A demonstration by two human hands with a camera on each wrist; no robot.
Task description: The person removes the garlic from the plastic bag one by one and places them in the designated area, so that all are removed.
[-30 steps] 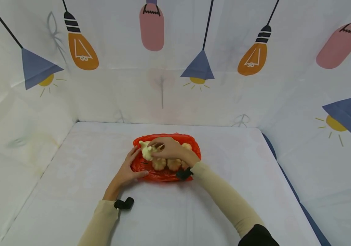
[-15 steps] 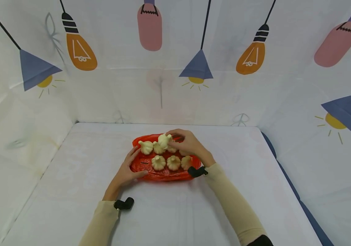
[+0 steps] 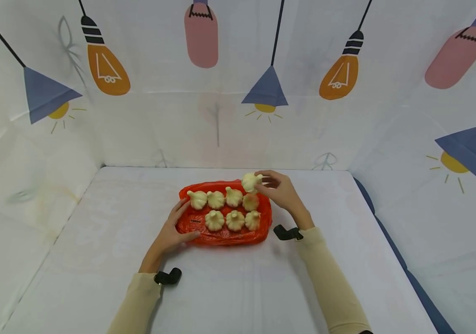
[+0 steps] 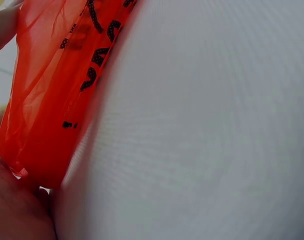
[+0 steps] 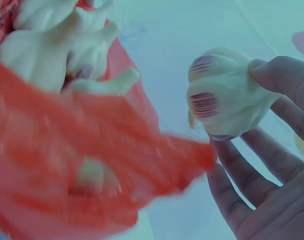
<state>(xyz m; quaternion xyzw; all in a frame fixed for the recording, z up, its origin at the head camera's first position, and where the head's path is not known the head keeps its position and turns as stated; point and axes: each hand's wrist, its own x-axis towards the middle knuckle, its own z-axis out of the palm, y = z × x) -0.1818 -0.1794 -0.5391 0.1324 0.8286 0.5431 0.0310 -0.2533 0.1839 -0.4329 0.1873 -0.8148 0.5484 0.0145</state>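
Note:
In the head view, a tray covered by a red plastic bag [image 3: 193,235] carries two rows of pale garlic bulbs [image 3: 214,221]. My left hand [image 3: 167,237] grips the tray's left end, fingers over the left rim and thumb at the near edge. In the left wrist view, the bag's red side [image 4: 47,110] with black print lies between thumb and fingers. My right hand [image 3: 282,190] pinches one garlic bulb [image 3: 250,182] above the tray's far right corner. The right wrist view shows this bulb [image 5: 226,95], with purple streaks, pinched by thumb and fingers.
The tray stands on a white-covered table [image 3: 137,195]. White sheets printed with lamps and bulbs rise behind and at both sides as walls [image 3: 158,125]. A loose flap of the red bag [image 5: 156,160] sticks out close to the right hand in the right wrist view.
My right hand has moved right along the back row with the garlic bulb, from the left end to beyond the far right corner. My left hand has stayed on the tray.

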